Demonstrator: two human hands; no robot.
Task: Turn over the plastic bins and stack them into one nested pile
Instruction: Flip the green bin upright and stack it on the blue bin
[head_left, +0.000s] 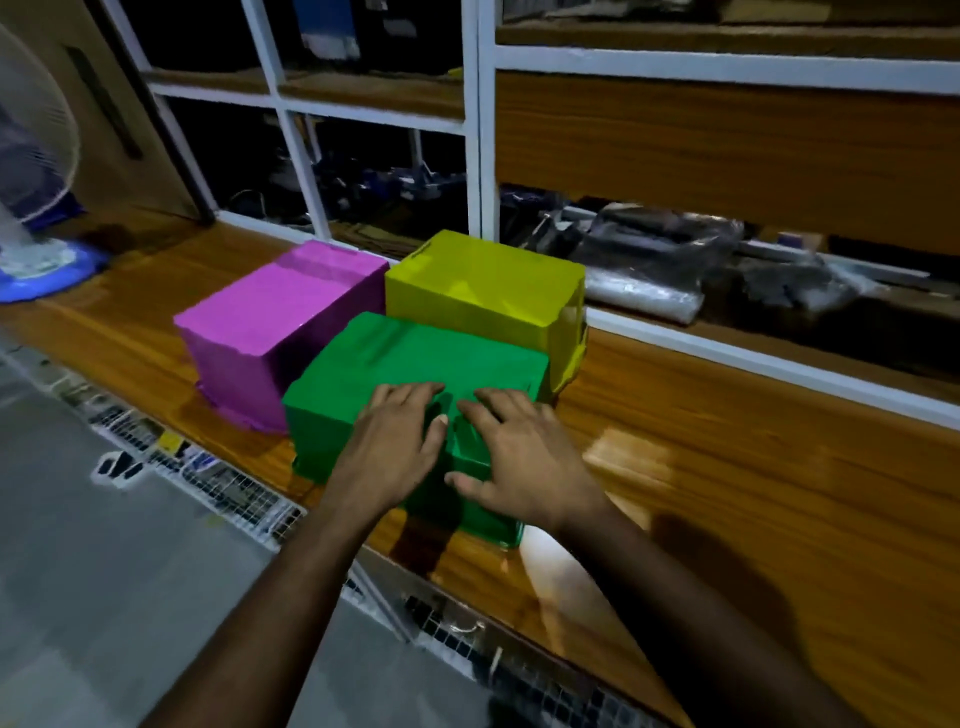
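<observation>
Seen from the head camera, three plastic bins are set upside down, close together, on the wooden table (727, 467). The green bin (395, 364) is nearest, with the pink bin (270, 327) behind it to the left and the yellow bin (483, 286) behind it to the right. Both hands are laid on the near end of the green bin's upturned base. The left hand (395, 441) is spread flat, fingers relaxed; the right hand (519, 457) is likewise opened, its thumb hung over the near edge. Nothing is gripped. A fan (36, 171) is seen at far left.
</observation>
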